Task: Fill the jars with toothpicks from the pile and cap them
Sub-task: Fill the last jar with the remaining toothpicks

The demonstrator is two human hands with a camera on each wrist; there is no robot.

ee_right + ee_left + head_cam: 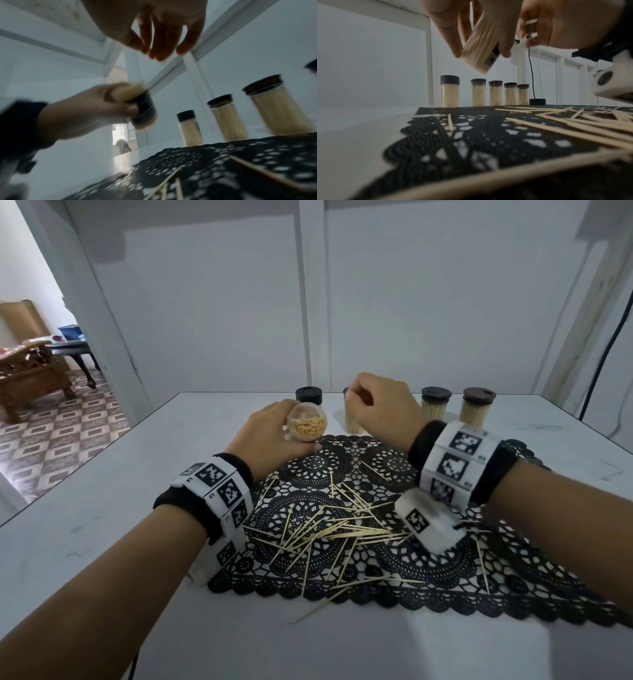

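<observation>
My left hand (pixel 274 433) grips an uncapped clear jar (pixel 306 422) above the mat's far edge, tilted so its mouth faces me; it is well filled with toothpicks. The left wrist view shows my left hand (pixel 481 54) wrapped round this jar (pixel 479 51). My right hand (pixel 363 402) hovers just right of the jar's mouth, its fingertips pinching a few toothpicks (pixel 529 38). In the blurred right wrist view my right hand (pixel 154 54) has its fingertips bunched above the jar (pixel 137 106). The toothpick pile (pixel 342 529) lies scattered on the black lace mat (pixel 376 583).
Several capped, filled jars stand in a row at the table's back: (pixel 310 395), (pixel 435 405), (pixel 478 405), one partly hidden behind my right hand. A loose black cap (pixel 537 103) sits at the row's right end. A wall rises behind; the table's edge drops off at left.
</observation>
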